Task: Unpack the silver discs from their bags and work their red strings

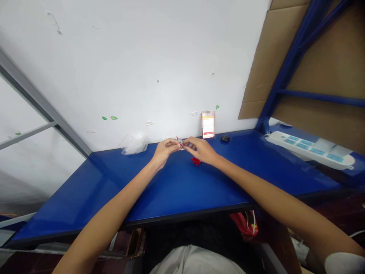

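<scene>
Both hands meet above the back middle of the blue table [171,190]. My left hand [166,150] pinches the left side of a small silvery, clear-looking piece with red on it [181,144]. On its right side, the fingers of my right hand [201,148] are closed against the same piece. It is too small to name; a thin red end sticks up from it. Beneath my right hand, a bundle of red cord [196,161] lies on the table. A bit of red also shows behind my left hand.
A crumpled clear plastic bag [135,144] lies at the back left. Against the white wall leans a phone [208,125] with a lit screen, and a small black object [225,138] sits right of it. A white power strip [309,149] is at the far right.
</scene>
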Demonstrator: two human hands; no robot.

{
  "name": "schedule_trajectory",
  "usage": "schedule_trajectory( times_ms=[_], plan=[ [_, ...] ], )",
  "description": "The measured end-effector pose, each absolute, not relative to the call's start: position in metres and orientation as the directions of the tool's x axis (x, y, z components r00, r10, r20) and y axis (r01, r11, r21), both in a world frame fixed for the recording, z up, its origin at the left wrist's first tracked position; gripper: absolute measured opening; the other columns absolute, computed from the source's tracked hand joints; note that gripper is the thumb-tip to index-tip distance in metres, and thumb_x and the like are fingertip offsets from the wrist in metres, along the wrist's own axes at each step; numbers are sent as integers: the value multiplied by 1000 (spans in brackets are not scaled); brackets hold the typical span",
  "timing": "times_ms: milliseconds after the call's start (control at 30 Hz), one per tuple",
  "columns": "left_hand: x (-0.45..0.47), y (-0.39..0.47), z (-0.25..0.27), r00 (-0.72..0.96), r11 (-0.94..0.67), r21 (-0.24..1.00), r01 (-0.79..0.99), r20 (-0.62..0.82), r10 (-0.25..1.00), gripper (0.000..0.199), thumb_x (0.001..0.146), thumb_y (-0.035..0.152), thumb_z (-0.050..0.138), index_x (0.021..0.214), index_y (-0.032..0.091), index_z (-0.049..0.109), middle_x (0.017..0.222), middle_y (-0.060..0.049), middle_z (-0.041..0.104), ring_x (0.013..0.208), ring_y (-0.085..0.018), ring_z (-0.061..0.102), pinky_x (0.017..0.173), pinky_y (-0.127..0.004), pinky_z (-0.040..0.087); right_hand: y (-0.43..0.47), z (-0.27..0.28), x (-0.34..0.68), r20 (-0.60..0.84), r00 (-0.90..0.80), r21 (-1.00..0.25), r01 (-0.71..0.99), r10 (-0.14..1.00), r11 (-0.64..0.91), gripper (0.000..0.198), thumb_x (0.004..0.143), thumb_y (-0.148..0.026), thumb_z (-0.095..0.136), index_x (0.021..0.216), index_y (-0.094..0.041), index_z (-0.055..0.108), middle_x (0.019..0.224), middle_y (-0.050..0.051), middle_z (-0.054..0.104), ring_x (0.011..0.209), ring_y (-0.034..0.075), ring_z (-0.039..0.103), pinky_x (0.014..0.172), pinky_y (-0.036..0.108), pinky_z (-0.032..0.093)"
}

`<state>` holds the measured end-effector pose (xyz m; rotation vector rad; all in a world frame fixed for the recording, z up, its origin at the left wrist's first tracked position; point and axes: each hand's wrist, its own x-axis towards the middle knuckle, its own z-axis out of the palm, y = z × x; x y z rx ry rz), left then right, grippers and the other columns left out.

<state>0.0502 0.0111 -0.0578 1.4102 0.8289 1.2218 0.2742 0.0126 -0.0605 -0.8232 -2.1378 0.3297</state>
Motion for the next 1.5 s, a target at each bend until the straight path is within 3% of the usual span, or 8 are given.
schedule_trajectory(
  times_ms=[333,500,667,867,1033,1133,1300,1500],
  plan=[
    [56,3,-54,442,-33,987,-157,100,892,31,87,40,85,105,16,76,104,-8,77,97,-20,75,100,-41,60,-1,-51,272,621,-463,-361,548,633,755,7,89,-20,66,96,-22,67,90,2,75,76,16,67,70,26,46],
    [52,7,-56,429,21,998,-54,5,903,32,83,36,87,105,14,78,105,-10,79,94,-20,76,94,-38,63,1,-49,274,585,-459,-479,470,669,741,6,85,-21,69,91,-21,69,80,0,74,70,15,67,68,26,47],
    [37,27,-68,200,-136,966,218,92,975,18,78,22,81,94,13,78,88,-10,79,81,-22,76,77,-35,64,6,-26,294,515,-469,-593,410,718,693,9,86,-22,63,88,-20,72,76,1,73,68,15,66,67,26,48],
    [26,39,-74,151,-283,859,427,240,959,16,80,20,74,95,16,78,93,-9,81,85,-24,78,75,-34,63,13,-16,318,176,-697,-403,593,695,697,13,86,-29,70,80,-21,77,77,2,76,67,16,64,61,29,40],
    [28,35,-73,175,-327,836,440,277,945,16,82,24,76,96,18,79,96,-8,81,88,-24,78,78,-34,63,17,-14,325,206,-634,-310,680,745,665,37,96,-48,64,72,-21,72,71,4,72,60,16,57,58,32,33],
    [35,29,-70,177,-290,908,304,245,953,22,82,32,79,98,17,79,96,-8,79,85,-22,76,76,-34,64,16,-14,321,270,-595,-372,660,757,652,39,99,-50,62,77,-21,73,70,4,72,62,17,59,59,32,35],
    [51,11,-62,201,-208,975,74,190,961,37,79,43,88,102,15,79,93,-7,77,87,-21,74,83,-37,66,13,-32,298,265,-563,-634,510,783,581,31,95,-51,70,104,-21,75,81,3,77,70,18,69,66,29,46],
    [56,6,-56,245,-185,981,56,166,955,40,85,50,85,104,15,77,101,-12,80,93,-24,77,81,-38,66,24,-41,298,246,-469,-751,461,848,473,22,97,-37,60,86,-20,66,75,2,75,59,15,67,62,26,46]
  ],
)
